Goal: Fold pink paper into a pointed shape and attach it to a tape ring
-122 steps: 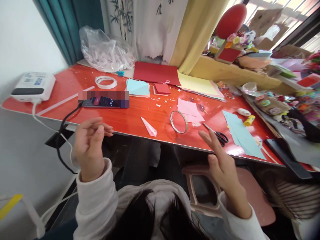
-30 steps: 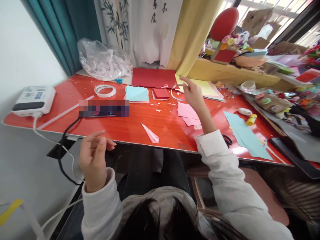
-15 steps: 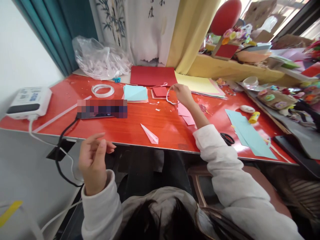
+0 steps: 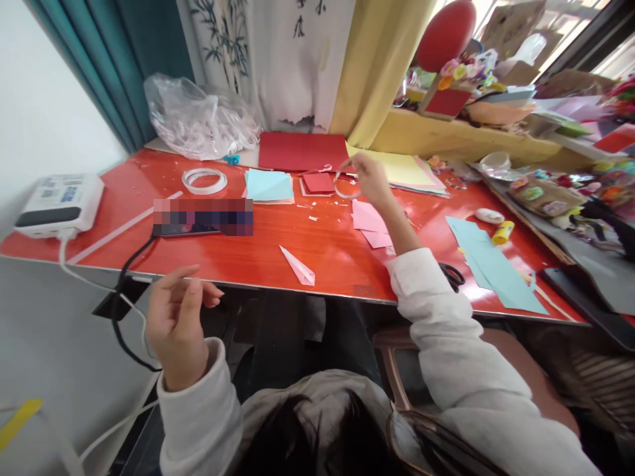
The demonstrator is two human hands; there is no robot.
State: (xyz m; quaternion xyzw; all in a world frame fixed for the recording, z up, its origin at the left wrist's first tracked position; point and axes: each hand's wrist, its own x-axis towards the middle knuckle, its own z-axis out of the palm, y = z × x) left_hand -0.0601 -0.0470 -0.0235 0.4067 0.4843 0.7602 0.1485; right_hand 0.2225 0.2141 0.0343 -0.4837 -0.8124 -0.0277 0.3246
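Observation:
Over the far middle of the red table (image 4: 248, 254), my right hand (image 4: 372, 177) is closed on a thin white ring (image 4: 347, 194), perhaps a narrow tape roll, hanging from its fingertips. Pink paper pieces (image 4: 370, 221) lie beneath that wrist, and small red squares (image 4: 318, 183) are just left of the ring. Off the front edge, my left hand (image 4: 178, 324) is raised with loosely bent fingers, apart and holding nothing. A folded pink paper cone (image 4: 298, 266) rests on the table between both hands. A larger white tape roll (image 4: 204, 181) lies at back left.
Light blue squares (image 4: 269, 185), a red sheet (image 4: 302, 151) and yellow sheets (image 4: 409, 170) are along the back. On the right are black-handled scissors (image 4: 452, 274), blue strips (image 4: 496, 264) and a yellow glue stick (image 4: 503, 233). A white power box (image 4: 59, 205) with cables stands left.
My right hand has shifted slightly right and away with the white ring, which has swung and looks blurred. My left hand has drifted a little left.

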